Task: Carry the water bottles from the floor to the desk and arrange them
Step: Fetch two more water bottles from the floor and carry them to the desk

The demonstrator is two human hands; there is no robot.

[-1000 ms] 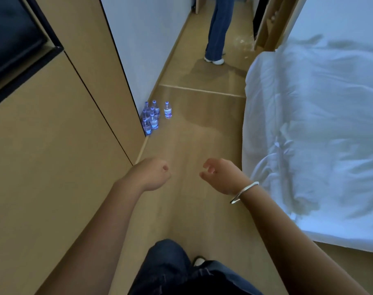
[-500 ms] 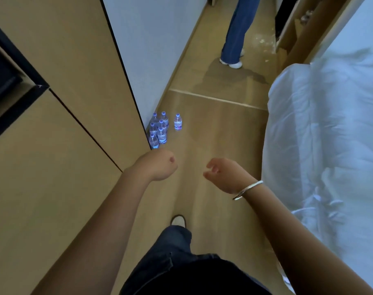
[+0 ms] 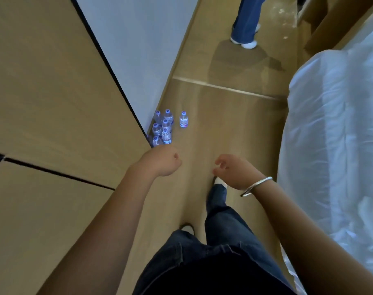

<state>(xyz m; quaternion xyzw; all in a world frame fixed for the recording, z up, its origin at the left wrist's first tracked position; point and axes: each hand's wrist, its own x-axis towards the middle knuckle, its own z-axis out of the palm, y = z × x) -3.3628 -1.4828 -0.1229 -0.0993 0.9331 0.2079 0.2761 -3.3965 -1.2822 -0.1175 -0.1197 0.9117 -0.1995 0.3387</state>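
Observation:
Several small clear water bottles (image 3: 163, 129) with blue labels stand clustered on the wooden floor, in the corner where the white wall meets a wooden cabinet. One more bottle (image 3: 183, 120) stands alone just to their right. My left hand (image 3: 162, 161) is held out in front of me, curled into a fist and holding nothing, just short of the cluster. At the same height my right hand (image 3: 234, 172), with a metal bangle on its wrist, has loosely bent fingers and is empty.
A tall wooden cabinet (image 3: 53, 103) runs along my left. A bed with white covers (image 3: 334, 145) fills the right side, leaving a narrow floor passage. Another person's legs (image 3: 246, 20) in jeans stand farther down the passage. My own legs step forward below.
I have walked forward along the passage, so the bottles are nearer and lie just beyond my left hand. Both hands stay raised and empty; the right fingers have spread a little.

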